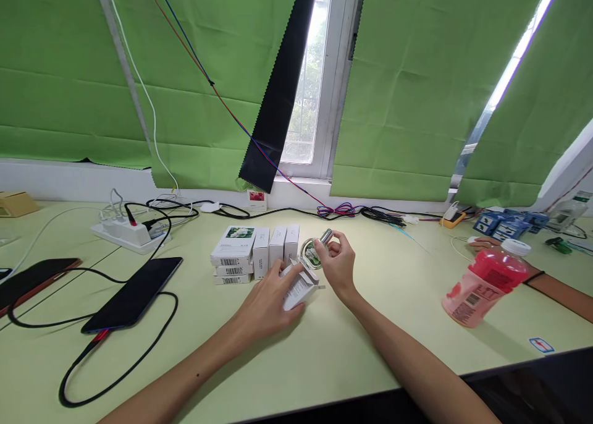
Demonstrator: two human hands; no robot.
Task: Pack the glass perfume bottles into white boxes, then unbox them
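Note:
My left hand (266, 297) is wrapped round a small white carton (300, 287), tilted, its flaps open toward the right. In my right hand (340, 264) is a round clear glass bottle (311, 254) with a silver cap (327, 235), which looks like a perfume bottle; fingers and thumb grip it near the cap. The bottle is just above the carton's open end. Behind my left hand, several like cartons stand upright in a row (277, 245), beside a stack of flat boxes (233, 251) with a green picture on top.
To the left lie a phone (134, 294) on a black cable and a white power strip (125, 232). A pink drink bottle (482, 282) stands at right, near another person's arm (563, 291). Blue boxes (507, 225) and cables (384, 216) line the back.

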